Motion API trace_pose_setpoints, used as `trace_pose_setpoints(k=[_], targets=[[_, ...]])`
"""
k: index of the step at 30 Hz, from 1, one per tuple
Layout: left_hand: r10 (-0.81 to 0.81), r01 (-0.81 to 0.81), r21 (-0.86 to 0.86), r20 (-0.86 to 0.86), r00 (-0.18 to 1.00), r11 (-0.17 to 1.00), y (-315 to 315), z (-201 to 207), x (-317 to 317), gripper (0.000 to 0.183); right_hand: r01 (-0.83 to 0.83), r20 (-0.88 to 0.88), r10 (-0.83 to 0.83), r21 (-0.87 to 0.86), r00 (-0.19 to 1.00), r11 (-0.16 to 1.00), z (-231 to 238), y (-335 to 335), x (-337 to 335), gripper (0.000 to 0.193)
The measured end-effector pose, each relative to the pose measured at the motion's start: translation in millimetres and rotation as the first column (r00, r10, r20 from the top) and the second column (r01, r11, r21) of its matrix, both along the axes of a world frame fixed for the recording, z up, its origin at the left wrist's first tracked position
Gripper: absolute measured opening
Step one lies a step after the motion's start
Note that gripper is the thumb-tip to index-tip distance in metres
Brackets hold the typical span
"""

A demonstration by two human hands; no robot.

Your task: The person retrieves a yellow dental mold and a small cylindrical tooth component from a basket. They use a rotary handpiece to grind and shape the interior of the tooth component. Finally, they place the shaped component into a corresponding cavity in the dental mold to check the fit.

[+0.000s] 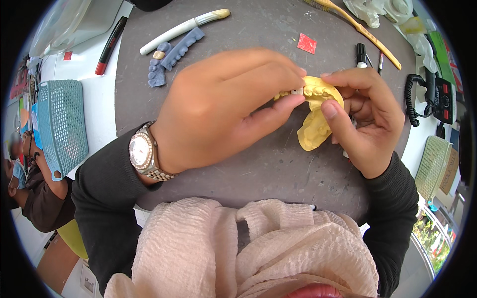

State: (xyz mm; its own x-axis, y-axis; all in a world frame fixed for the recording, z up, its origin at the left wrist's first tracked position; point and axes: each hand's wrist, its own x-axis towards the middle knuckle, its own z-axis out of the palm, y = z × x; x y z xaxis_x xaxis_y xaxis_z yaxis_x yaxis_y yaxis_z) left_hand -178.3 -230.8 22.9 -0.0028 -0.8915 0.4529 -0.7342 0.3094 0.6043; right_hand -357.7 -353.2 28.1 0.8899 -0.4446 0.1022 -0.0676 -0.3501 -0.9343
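Note:
My right hand (pixel 365 116) grips a yellow dental cast (pixel 322 92), its thumb on the near side and its index finger along the far edge. A row of moulded teeth runs along the cast, and a broader yellow part hangs down toward me. My left hand (pixel 233 99) comes in from the other side, thumb and index finger closed on a small white dental crown (pixel 297 91) against the row of teeth. The left fingers hide that end of the cast. Behind my left hand lie two grey-blue tooth models (pixel 183 48), the smaller one bearing a cream-coloured tooth (pixel 158 54).
A white stick with a tan tip (pixel 184 32) lies beyond the models. Farther right are a red square (pixel 307 43), a long-handled brush (pixel 365 32) and a black marker (pixel 361 55). A blue basket (pixel 62 124) stands left, near another person (pixel 42 193). A corded black device (pixel 443 99) sits right.

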Motion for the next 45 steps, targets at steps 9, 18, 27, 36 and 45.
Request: trace_pose_setpoints(k=[9, 18, 27, 36, 45], targets=[[0.044, -0.049, 0.146, 0.038, 0.998, 0.988, 0.6, -4.2, -4.4, 0.015, 0.065, -0.148, -0.094, -0.194, 0.985, 0.979, -2.0, 4.2, 3.8, 0.013], [0.084, -0.087, 0.131, 0.025, 0.996, 0.988, 0.9, -6.3, -5.7, 0.015, 0.019, -0.111, -0.066, -0.377, 0.992, 0.926, -4.5, 4.2, 6.1, 0.006], [0.079, -0.087, 0.079, 0.1, 0.992, 0.993, -1.4, -7.1, -5.7, 0.014, 0.007, -0.104, -0.055, -0.411, 0.993, 0.912, -6.1, 3.3, 6.4, 0.007], [0.074, -0.081, 0.09, 0.076, 0.994, 0.993, -2.4, -6.2, -5.3, 0.016, 0.038, -0.045, -0.063, -0.434, 0.997, 0.9, -8.5, 2.9, 5.8, 0.009], [0.047, -0.055, 0.107, 0.076, 0.996, 0.993, -5.3, -1.9, -3.1, 0.012, 0.033, -0.02, -0.047, -0.465, 0.999, 0.885, -8.6, 3.8, 6.9, 0.011]])
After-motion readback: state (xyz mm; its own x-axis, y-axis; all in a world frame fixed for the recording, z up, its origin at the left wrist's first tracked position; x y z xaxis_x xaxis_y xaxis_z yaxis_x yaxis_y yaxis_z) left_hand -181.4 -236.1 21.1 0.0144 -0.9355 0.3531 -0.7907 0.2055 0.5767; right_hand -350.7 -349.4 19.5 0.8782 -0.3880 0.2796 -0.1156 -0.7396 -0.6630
